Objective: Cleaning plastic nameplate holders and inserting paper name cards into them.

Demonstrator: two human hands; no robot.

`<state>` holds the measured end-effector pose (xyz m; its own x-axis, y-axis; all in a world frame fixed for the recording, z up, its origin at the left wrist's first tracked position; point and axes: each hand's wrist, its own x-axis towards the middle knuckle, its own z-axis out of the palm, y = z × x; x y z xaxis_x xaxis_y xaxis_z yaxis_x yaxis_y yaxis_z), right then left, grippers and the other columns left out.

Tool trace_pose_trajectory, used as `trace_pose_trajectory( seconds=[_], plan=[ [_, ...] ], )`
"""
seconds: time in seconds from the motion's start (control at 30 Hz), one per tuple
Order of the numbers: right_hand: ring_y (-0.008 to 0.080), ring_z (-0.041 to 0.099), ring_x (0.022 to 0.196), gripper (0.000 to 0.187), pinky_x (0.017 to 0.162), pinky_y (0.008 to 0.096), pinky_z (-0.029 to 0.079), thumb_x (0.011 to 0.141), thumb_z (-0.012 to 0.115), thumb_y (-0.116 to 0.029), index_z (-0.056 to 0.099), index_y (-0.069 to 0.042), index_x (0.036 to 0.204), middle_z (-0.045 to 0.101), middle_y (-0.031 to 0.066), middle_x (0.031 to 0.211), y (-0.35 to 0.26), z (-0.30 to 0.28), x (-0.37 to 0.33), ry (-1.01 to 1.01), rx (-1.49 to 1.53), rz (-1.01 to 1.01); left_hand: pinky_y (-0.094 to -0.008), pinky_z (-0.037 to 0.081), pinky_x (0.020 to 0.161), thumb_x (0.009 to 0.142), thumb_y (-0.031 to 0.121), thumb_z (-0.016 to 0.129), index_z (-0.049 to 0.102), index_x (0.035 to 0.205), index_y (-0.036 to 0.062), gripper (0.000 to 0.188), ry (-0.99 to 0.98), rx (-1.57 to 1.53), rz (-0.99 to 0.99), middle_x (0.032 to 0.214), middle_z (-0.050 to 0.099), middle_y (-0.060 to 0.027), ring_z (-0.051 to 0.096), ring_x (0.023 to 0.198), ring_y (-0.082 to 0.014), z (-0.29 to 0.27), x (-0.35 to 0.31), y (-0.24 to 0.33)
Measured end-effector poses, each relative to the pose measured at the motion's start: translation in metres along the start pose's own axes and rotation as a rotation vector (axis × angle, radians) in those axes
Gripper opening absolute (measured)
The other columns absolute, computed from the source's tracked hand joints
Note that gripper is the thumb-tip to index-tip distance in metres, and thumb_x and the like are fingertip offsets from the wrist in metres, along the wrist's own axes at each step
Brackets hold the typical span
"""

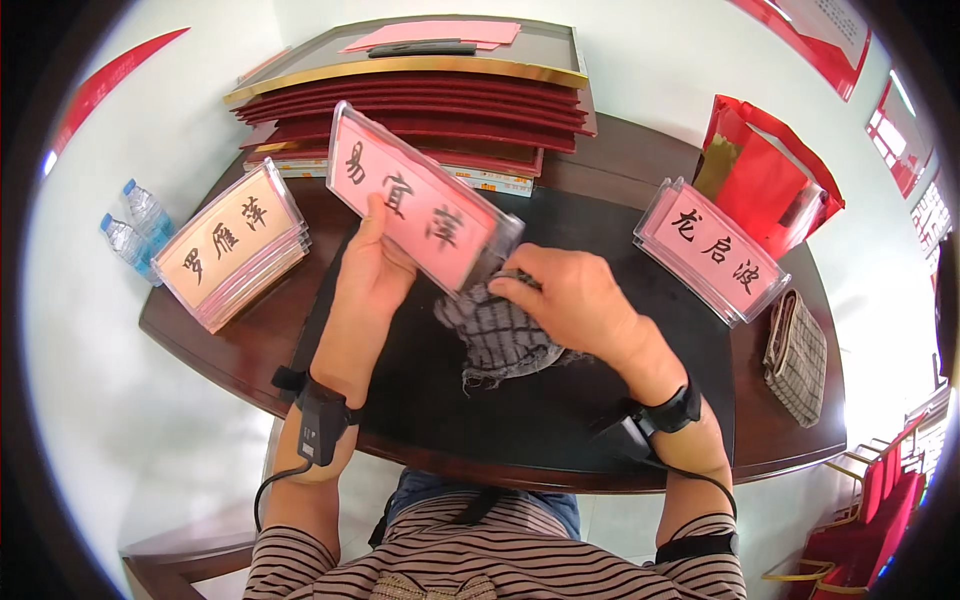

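in the head view, the pink sign (416,196) tilts mid-frame above the worktop (235,340). the left hand (375,265) has its fingers closed on the lower edge, thumb in front; the right hand (580,295) pinches the checked cloth (505,343) at the right end, blurred there. the clear case looks light, stiff, slick and crackable, best held by its edges; the cloth looks limp. folders (420,108) at upper centre limit room behind; stacked signs (708,250) and a bag (775,185) crowd the right.

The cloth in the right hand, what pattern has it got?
The cloth is grey with dark checks; the head view shows it best.
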<state>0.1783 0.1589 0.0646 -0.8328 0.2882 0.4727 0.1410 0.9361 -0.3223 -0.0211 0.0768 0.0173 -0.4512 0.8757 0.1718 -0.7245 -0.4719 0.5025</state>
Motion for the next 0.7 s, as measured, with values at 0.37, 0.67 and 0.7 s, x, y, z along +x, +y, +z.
trace_pose_trajectory(
  seconds=[0.37,0.67,0.7],
  plan=[
    [0.0356,0.045,0.104,0.061,0.086,0.0454,0.038,0.065,0.067,-0.043,0.050,-0.016,0.116,0.051,0.0171,0.112,0.069,-0.018,-0.006,-0.054,-0.207,0.178,-0.0300,0.049,0.073,0.089,0.018,0.041,0.051,0.106,0.0062,0.023,-0.111,-0.195,-0.209,0.095,0.057,-0.0086,0.057,0.084,-0.0193,-0.038,-0.007,0.020],
    [0.0288,0.053,0.090,0.048,0.079,0.0400,0.042,0.058,0.074,-0.027,0.058,-0.012,0.101,0.059,0.0064,0.094,0.061,0.010,-0.009,-0.542,-0.280,0.186,-0.0340,0.044,0.081,0.089,0.027,0.037,0.044,0.115,0.0076,0.033,-0.165,-0.202,-0.238,0.108,0.049,-0.0099,0.051,0.095,-0.0217,-0.015,-0.006,0.010],
    [0.0291,0.056,0.082,0.041,0.075,0.0374,0.043,0.060,0.073,-0.022,0.060,-0.011,0.097,0.061,0.0074,0.087,0.060,0.010,-0.007,-0.504,-0.243,0.208,-0.0345,0.044,0.082,0.089,0.028,0.036,0.043,0.116,0.0078,0.034,-0.188,-0.189,-0.228,0.109,0.049,-0.0100,0.050,0.097,-0.0219,-0.008,-0.014,0.015]
  ],
)
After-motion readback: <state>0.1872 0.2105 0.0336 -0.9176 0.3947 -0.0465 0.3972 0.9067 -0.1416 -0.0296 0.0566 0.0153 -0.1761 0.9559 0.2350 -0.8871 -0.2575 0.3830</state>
